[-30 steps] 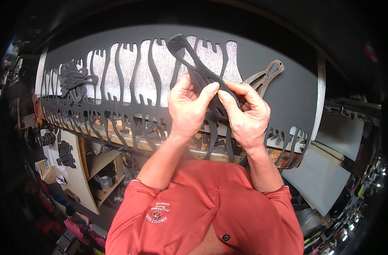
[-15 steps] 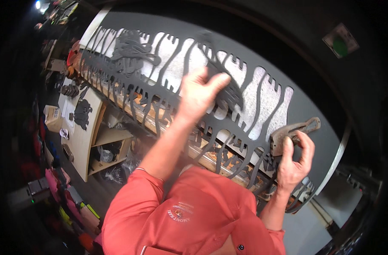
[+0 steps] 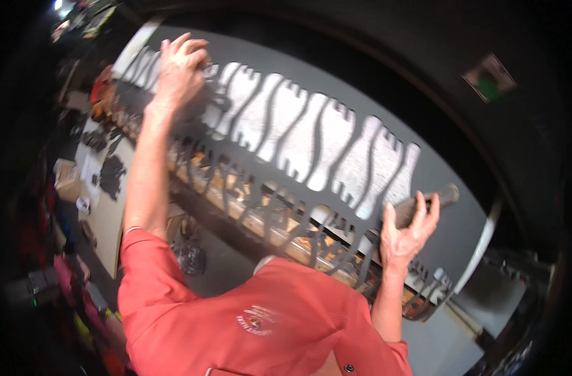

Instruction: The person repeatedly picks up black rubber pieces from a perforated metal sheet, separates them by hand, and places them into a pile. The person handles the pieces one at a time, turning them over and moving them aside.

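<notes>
My left hand (image 3: 182,72) reaches to the far left of the grey sheet (image 3: 446,172), its fingers curled over a stack of dark cut pieces (image 3: 198,106). Motion blurs that stack and the hand partly covers it. My right hand (image 3: 408,235) grips a brownish metal cutting die (image 3: 417,208), thumb on one side and fingers on the other. The die rests on or just above the sheet, to the right of a row of cut-out gaps (image 3: 342,135) through which a pale surface shows.
Along the near edge, strips of the sheet hang over a ledge (image 3: 254,216) strewn with scraps. A light wooden bench (image 3: 104,207) with dark pieces and a paper bag (image 3: 68,178) stands at left. A dark beam runs above the sheet's far side.
My left hand has swung from mid-sheet to the stack at far left, and the dark pieces near it have left mid-sheet. My right hand keeps the die, which has turned slightly.
</notes>
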Available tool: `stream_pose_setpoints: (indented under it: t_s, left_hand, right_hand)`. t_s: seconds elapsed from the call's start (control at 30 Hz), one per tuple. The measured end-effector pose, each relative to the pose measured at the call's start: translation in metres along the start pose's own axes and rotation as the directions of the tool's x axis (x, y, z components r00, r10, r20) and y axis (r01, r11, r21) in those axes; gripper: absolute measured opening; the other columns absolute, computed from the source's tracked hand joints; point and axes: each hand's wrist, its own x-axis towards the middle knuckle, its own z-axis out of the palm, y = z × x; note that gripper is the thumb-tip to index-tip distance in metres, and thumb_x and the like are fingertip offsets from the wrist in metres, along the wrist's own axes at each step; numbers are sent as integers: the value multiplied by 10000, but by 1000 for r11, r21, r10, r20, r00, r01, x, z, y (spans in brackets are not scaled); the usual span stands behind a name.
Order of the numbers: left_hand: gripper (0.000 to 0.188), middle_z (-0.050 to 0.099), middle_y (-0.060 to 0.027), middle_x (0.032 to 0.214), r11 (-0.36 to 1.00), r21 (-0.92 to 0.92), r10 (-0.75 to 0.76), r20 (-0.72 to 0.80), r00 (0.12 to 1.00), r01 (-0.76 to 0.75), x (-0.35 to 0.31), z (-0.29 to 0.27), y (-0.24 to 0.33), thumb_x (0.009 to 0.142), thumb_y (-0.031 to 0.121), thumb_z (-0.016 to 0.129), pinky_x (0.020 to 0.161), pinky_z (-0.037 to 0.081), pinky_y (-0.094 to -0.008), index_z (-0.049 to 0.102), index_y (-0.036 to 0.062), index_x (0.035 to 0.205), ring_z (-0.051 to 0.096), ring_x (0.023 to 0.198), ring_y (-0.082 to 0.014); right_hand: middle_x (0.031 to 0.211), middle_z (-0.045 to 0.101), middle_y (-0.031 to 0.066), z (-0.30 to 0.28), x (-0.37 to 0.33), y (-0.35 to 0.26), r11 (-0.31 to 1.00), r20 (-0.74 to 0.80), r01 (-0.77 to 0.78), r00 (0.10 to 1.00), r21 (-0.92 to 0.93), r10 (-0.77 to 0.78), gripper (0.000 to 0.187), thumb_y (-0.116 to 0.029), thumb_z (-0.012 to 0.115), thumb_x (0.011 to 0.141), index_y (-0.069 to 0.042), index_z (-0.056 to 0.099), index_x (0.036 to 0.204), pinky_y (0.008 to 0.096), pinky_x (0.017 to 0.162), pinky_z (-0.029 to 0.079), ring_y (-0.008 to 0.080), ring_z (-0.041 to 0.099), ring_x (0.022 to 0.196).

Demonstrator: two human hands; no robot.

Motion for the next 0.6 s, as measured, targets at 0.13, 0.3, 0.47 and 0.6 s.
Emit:
stream_pose_setpoints:
  t_s: [0.13,0.3,0.47,0.6]
  left_hand:
    - [366,509,-123,1625,1000,27,-15,307,952,7,-8,46,-12,744,-122,640,1293,245,-660,748,74,1034,322,1586,-457]
    - [856,375,-95,1733,1000,-5,30,126,992,-29,-3,51,11,827,-189,462,1343,194,-601,532,206,1583,232,1639,-424]
    - [589,554,-127,1616,793,-610,30,45,999,4,9,25,129,987,-65,527,1324,310,-521,597,142,1534,431,1565,-350]
    - [508,653,-152,1510,564,-814,182,-44,982,-141,1,-4,249,989,-38,597,1293,364,-486,650,105,1474,516,1507,-355]
  right_hand:
    - [1579,457,296,-17,1,11,977,60,-31,998,213,19,651,-104,779,761,29,646,1385,531,1195,427,467,478,1448]
    - [1583,447,362,-55,1,38,991,185,4,982,133,-29,759,-94,757,775,78,552,1484,533,1195,444,509,496,1435]
    - [1460,573,368,-44,8,44,998,96,54,994,-21,-51,787,-185,787,806,133,534,1480,529,1133,479,475,594,1256]
    - [1394,660,268,-77,27,50,972,309,-68,951,223,-5,785,-100,740,754,104,556,1489,458,1108,510,377,639,1218]
